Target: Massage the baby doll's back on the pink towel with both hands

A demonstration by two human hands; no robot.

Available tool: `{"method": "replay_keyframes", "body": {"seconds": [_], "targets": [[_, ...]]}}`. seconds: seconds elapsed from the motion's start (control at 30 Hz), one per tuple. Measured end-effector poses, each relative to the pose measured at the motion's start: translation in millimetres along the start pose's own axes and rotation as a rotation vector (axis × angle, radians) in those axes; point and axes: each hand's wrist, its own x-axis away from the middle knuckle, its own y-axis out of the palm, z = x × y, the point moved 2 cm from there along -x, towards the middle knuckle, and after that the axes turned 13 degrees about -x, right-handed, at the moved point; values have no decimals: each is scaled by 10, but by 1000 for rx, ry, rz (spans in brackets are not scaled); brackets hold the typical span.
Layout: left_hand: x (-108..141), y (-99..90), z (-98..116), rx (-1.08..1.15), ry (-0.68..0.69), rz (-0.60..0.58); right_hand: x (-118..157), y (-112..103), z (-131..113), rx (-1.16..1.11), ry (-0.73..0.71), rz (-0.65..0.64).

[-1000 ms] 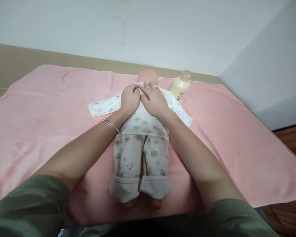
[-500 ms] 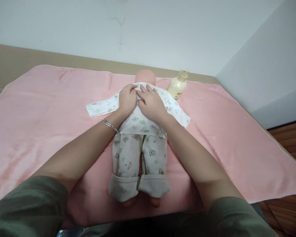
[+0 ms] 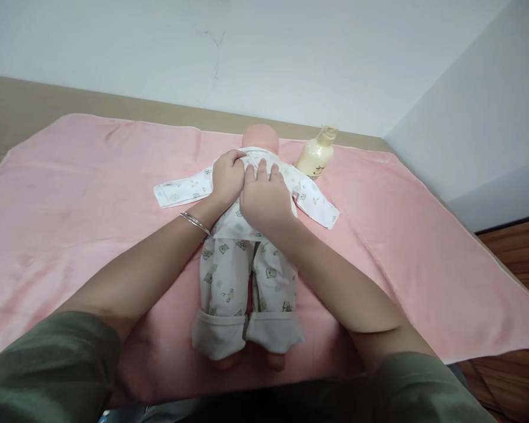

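Resting mid-frame, the doll (image 3: pixel 233 226) is supporting the right hand (image 3: pixel 267 201), whose fingers (image 3: pixel 261 170) are lying spread; the left hand (image 3: pixel 228 178) is hiding whether its own are gripping. Even, light pressure is probably serving best.

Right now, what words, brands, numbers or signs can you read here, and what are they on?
No text is readable.
Pale yellow bottle: dark print low on its side, too small and blurred to read.
Patterned shirt and trousers: small printed pictures, no lettering I can make out.
Wall: faint marks, none legible as words.
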Motion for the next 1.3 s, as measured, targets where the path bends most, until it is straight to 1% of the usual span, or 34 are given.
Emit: {"method": "replay_keyframes", "body": {"seconds": [0.07, 0.2, 0.27, 0.3, 0.37, 0.43, 0.53, 0.6, 0.67, 0.73, 0.8, 0.87, 0.93, 1.07, 1.17, 1.23, 1.3], "targets": [[9, -11, 10, -6, -6, -6, -46, -11, 51, -33, -50, -30], [16, -16, 13, -36, 16, -4, -350, -36, 450, -245, -137, -86], [11, -7, 5, -46, 28, -4, -456, -41, 602, -311, -92, -55], [8, -3, 1, -47, 33, -3, -469, -38, 627, -317, -51, -29], [2, 4, -4, -43, 35, -1, -407, -17, 558, -286, 45, 10], [-2, 4, -5, -41, 22, -4, -267, 12, 369, -225, 92, 28], [1, -6, 0, -39, -9, -18, -87, 37, 88, -157, 7, 9], [7, -14, 6, -30, -20, -20, -78, 34, 57, -160, -61, -32], [14, -20, 13, -28, -15, -13, -171, 17, 181, -215, -109, -66], [17, -21, 21, -38, 3, -9, -319, -6, 391, -297, -141, -68], [16, -18, 25, -48, 20, -13, -458, -23, 592, -368, -117, -37], [12, -13, 23, -51, 28, -17, -525, -23, 688, -391, -78, 4], [7, -9, 17, -48, 28, -14, -490, -6, 639, -355, -42, 40], [5, 0, 5, -35, 19, 3, -187, 53, 272, -192, 45, 97], [3, 7, -4, -28, -3, -5, 2, 71, 43, -124, 2, 98], [-1, 4, -7, -30, -19, -14, 0, 56, 31, -131, -33, 54], [-6, -12, 8, -43, -14, -21, -110, 30, 140, -174, -27, -4]]}}
